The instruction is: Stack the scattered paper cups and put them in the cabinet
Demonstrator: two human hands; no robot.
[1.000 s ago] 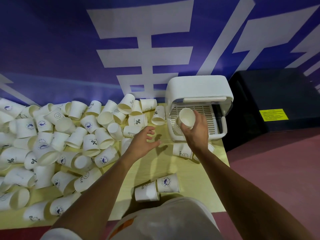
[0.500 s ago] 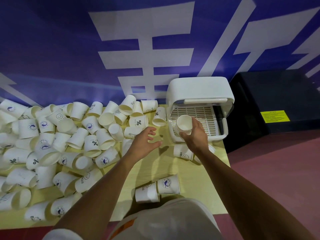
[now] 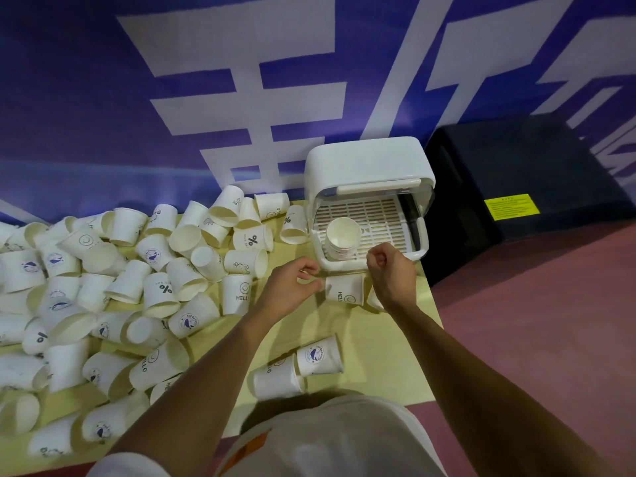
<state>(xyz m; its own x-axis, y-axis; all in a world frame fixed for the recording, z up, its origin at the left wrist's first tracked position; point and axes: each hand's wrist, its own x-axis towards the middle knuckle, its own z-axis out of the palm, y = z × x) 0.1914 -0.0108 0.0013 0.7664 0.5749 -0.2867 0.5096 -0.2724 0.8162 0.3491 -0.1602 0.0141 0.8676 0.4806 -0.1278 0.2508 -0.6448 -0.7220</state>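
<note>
Matt paper cups [image 3: 165, 290], glossy, seemingly plastic cabinet [image 3: 368, 166], smooth yellow tabletop [image 3: 378, 339]

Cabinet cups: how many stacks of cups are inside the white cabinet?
1. One stack of cups stands at the front left of the slotted rack inside the cabinet. The rack's right edge is partly hidden, so more could sit there.

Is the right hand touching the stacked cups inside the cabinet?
Apart. The head view shows bare tray grid between the right hand and the stacked cups in the cabinet.
</note>
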